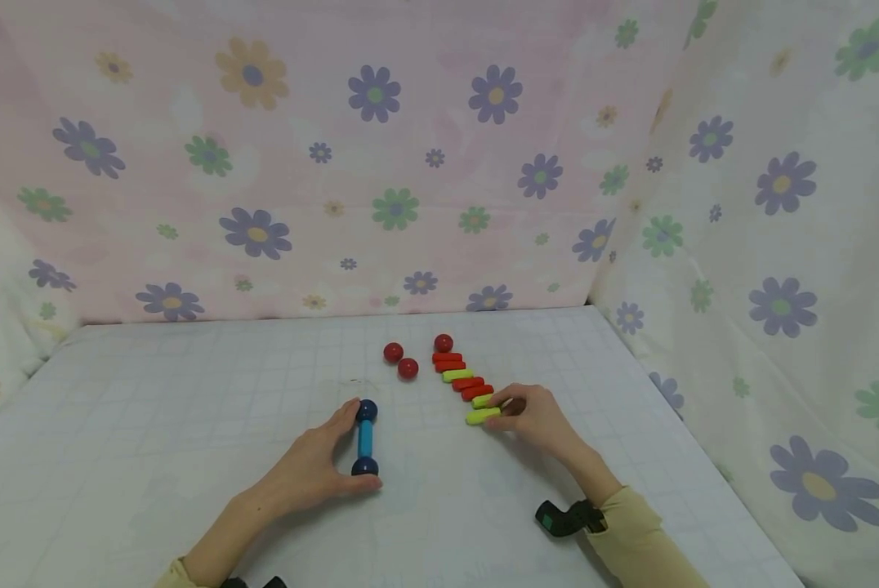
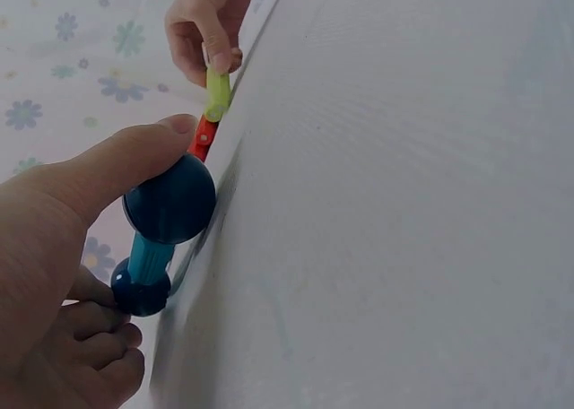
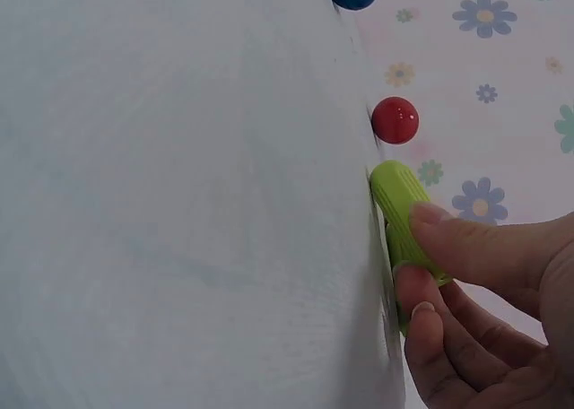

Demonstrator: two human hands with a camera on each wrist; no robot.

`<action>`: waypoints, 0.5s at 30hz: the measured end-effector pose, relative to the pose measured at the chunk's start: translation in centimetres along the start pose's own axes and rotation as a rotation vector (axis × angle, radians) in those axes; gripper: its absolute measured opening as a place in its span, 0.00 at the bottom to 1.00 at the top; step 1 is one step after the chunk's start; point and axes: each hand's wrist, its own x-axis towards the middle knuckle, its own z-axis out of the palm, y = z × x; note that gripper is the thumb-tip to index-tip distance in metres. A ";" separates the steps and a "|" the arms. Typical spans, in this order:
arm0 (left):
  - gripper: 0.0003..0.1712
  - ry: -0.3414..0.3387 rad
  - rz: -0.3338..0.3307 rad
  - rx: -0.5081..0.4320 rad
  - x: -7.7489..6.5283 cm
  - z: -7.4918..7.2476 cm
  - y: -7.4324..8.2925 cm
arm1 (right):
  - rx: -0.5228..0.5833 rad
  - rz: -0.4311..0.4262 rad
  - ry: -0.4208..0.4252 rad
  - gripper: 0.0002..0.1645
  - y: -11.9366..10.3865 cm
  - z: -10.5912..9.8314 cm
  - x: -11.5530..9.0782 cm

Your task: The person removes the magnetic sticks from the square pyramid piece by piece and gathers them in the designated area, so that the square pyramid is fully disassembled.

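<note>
My left hand [image 1: 303, 471] holds a dumbbell-shaped toy piece, two dark blue balls [image 2: 170, 199] joined by a light blue rod [image 1: 365, 439]. The thumb presses one ball and the fingers touch the other. Over on the right, my right hand [image 1: 541, 419] pinches the near yellow-green rod [image 3: 400, 189] between thumb and fingers, at the near end of a slanting row. Just behind it lies another yellow-green rod [image 1: 481, 402], partly covered by the fingers. Farther up the row are several red rods [image 1: 468, 383] and one more yellow-green rod [image 1: 457, 376].
Three red balls sit at the back: one ball [image 1: 443, 343] at the far end of the row, the others [image 1: 393, 353] to its left. The white table [image 1: 153, 425] is bordered by flowered cloth [image 1: 425, 163] behind and flowered cloth [image 1: 748, 245] on the right.
</note>
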 end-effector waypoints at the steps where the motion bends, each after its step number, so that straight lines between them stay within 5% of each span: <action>1: 0.68 0.000 0.001 0.000 0.0 0.0 0.0 | -0.002 -0.001 0.003 0.14 0.0 0.0 0.0; 15: 0.68 0.001 0.001 0.002 -0.1 0.0 -0.1 | -0.005 0.005 0.000 0.12 -0.1 -0.1 0.0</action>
